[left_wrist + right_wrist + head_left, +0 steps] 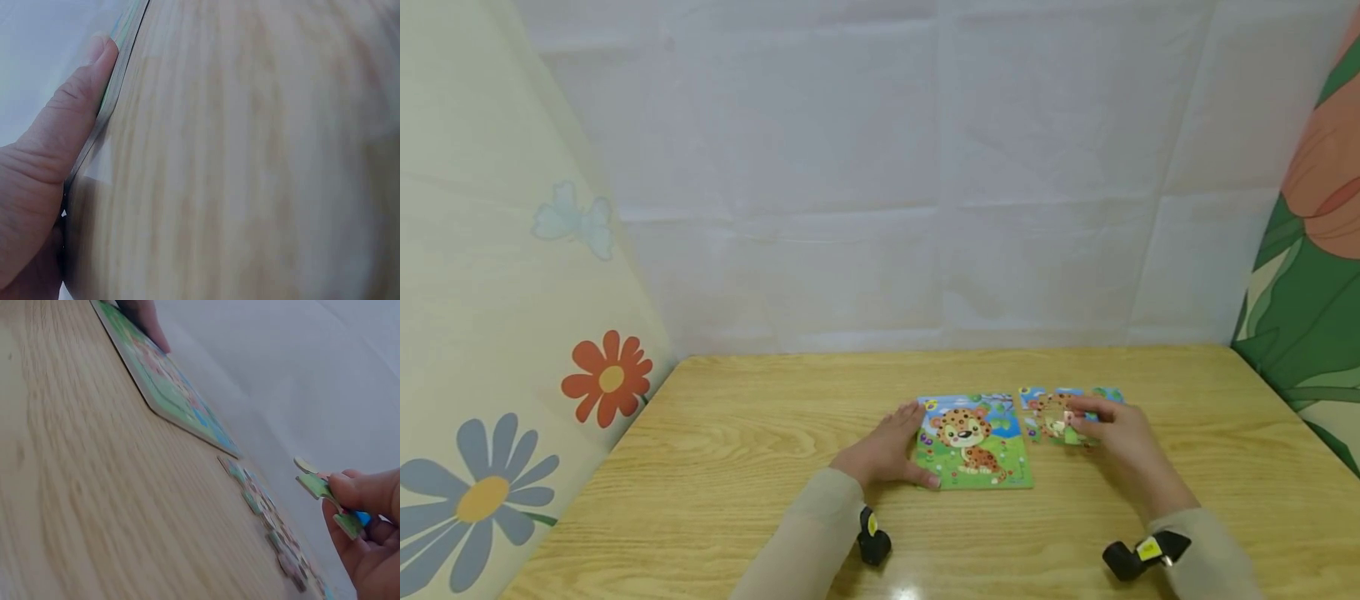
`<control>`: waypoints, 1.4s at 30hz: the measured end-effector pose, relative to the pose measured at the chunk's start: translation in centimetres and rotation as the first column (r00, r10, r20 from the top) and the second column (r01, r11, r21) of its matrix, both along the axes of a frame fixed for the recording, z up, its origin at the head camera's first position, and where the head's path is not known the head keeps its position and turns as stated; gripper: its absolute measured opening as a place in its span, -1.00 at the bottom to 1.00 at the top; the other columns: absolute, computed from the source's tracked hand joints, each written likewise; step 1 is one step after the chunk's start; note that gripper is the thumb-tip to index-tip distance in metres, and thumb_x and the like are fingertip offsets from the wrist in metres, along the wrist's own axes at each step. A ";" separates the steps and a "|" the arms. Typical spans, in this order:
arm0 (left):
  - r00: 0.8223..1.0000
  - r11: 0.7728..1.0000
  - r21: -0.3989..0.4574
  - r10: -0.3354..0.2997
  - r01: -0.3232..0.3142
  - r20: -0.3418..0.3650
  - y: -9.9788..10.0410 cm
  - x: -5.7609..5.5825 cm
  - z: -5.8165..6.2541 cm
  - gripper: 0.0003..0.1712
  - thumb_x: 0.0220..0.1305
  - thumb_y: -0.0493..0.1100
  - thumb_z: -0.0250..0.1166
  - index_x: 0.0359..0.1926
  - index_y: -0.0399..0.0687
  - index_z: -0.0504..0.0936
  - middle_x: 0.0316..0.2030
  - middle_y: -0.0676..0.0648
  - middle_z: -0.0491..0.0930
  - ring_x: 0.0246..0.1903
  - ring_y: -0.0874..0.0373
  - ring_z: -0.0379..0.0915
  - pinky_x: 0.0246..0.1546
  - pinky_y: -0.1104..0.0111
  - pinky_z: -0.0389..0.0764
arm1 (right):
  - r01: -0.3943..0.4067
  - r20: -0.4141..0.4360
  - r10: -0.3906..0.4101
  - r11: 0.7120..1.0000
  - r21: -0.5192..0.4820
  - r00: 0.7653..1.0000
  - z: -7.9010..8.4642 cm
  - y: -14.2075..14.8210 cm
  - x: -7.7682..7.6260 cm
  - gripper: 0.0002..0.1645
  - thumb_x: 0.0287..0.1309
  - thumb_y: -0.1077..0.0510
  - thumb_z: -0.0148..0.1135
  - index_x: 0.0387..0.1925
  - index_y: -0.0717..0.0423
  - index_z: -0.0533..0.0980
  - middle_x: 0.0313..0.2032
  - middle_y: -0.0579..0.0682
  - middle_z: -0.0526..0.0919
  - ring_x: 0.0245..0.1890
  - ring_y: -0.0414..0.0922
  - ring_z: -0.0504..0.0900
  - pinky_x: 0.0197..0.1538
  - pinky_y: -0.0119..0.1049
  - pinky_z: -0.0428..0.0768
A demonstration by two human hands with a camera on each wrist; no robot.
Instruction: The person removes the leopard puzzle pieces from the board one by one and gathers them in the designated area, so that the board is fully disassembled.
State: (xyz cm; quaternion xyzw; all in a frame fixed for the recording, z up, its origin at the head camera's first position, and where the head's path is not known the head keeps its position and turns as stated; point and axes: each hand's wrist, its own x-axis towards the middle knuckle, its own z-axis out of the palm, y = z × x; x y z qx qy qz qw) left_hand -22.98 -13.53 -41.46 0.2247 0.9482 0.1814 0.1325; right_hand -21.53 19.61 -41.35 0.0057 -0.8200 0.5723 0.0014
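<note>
A square puzzle board (977,467) with a picture of a spotted leopard cub lies flat on the wooden table. My left hand (887,446) rests along its left side, thumb by the near corner and fingers stretched toward the far one. In the left wrist view the thumb (75,100) lies against the board's edge. To the board's right lies a group of puzzle pieces (1037,404) bearing a similar cub picture. Over these, my right hand (1116,429) pinches a puzzle piece (315,485) with green on it between thumb and fingers, raised above the table.
The wooden table (737,433) runs back to a white cloth backdrop (820,183). Flower-printed panels stand at the left (482,292) and right (1300,317). Each wrist carries a small black camera, one on the left (874,542) and one on the right (1131,560).
</note>
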 end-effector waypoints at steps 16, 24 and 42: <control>1.000 1.000 -0.004 -0.003 0.003 -0.001 0.0 0.1 0.1 0.34 -0.17 0.26 0.44 0.43 -0.22 -0.14 0.44 -0.18 -0.19 0.43 -0.04 -0.32 0.41 0.10 -0.17 | 0.094 0.039 -0.091 0.992 -0.084 0.995 -0.9 3.3 -0.1 -0.49 0.15 0.33 0.11 0.14 0.48 0.33 -0.17 -0.13 0.47 -0.21 -0.41 0.37 -0.20 -0.57 0.54; 1.000 1.000 -0.014 -0.003 0.003 -0.011 0.0 0.1 0.0 0.36 -0.20 0.29 0.43 0.43 -0.21 -0.14 0.44 -0.17 -0.20 0.43 -0.02 -0.32 0.41 0.12 -0.17 | 0.169 0.030 -0.169 0.986 -0.005 0.985 -1.3 4.0 -0.6 -0.52 0.15 0.37 0.08 0.12 0.49 0.34 -0.09 0.06 0.47 -0.24 -0.42 0.35 -0.25 -0.65 0.48; 1.000 1.000 0.018 0.003 -0.003 0.017 -0.1 0.0 0.0 0.35 -0.18 0.24 0.45 0.43 -0.22 -0.15 0.44 -0.18 -0.23 0.43 -0.03 -0.35 0.42 0.12 -0.21 | 0.082 -0.090 -0.054 0.938 0.337 0.994 -1.9 5.1 -0.8 -0.45 0.20 0.15 0.18 0.11 0.44 0.36 0.08 0.45 0.41 0.10 0.35 0.33 0.14 0.18 0.32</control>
